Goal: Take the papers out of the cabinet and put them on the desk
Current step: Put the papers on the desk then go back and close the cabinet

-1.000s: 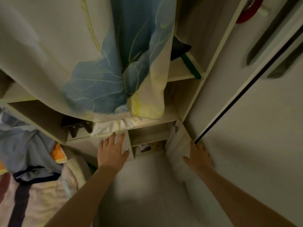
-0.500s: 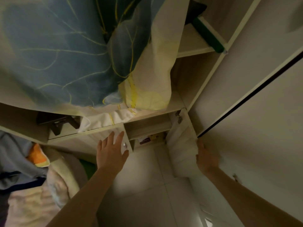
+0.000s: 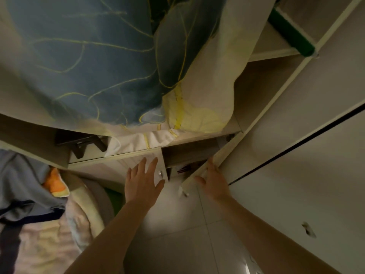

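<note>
A low cabinet compartment (image 3: 189, 153) sits under the shelving, between two small pale doors. My left hand (image 3: 143, 179) lies flat with fingers spread on the left door (image 3: 138, 161), beside its small metal knob (image 3: 160, 173). My right hand (image 3: 214, 180) grips the edge of the right door (image 3: 199, 175), which stands partly swung across the opening. Inside the gap I see dark and white items, possibly papers (image 3: 184, 168), too dim to tell apart.
A blue and yellow patterned cloth (image 3: 118, 66) hangs over the upper shelves. Bedding and clothes (image 3: 35, 194) lie at the left. A tall pale wardrobe door (image 3: 296, 155) fills the right. A green object (image 3: 290, 34) sits on an upper shelf. Tiled floor (image 3: 177, 234) lies below.
The view has dropped closer to the low cabinet. My right hand moved left from the wardrobe side onto the right door, which has swung inward. My left hand stays on the left door.
</note>
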{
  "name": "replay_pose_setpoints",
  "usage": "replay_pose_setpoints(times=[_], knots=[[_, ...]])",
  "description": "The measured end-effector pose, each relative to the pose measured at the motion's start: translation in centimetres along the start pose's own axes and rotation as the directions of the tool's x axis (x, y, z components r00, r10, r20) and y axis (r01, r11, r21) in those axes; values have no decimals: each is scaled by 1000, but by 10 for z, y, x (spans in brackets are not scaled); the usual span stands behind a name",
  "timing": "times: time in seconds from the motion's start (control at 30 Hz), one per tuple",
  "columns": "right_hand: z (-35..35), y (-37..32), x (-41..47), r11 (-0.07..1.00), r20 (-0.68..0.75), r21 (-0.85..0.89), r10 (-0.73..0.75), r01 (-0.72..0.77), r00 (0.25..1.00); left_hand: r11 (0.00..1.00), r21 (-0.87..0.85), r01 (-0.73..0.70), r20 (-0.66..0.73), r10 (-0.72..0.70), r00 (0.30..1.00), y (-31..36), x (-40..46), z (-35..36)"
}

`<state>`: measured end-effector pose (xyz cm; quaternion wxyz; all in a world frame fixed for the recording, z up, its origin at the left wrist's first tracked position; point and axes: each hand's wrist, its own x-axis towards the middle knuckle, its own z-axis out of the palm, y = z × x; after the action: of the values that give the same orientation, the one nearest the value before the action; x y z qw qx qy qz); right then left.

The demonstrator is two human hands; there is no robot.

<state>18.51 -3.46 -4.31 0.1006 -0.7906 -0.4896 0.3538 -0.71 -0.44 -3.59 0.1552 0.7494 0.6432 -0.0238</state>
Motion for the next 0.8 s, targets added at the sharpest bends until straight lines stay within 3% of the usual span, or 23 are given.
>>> replay_pose_setpoints(times=[0.23, 0.43, 0.6, 0.8], knots=[[-10, -21, 40, 980, -2, -175, -97, 95, 995, 1000, 4, 4, -31, -4, 999, -10, 10, 4], [-14, -27, 55, 926, 36, -368, -82, 89, 996, 1000, 3, 28, -28, -28, 999, -10, 15, 5], [-24, -24, 43, 936, 91, -340, -62, 89, 994, 1000, 10, 25, -37, -24, 999, -3, 8, -10], [-49, -39, -13, 947, 79, -269, -161, 176, 984, 1000, 5, 12, -44, -12, 999, 10, -16, -60]])
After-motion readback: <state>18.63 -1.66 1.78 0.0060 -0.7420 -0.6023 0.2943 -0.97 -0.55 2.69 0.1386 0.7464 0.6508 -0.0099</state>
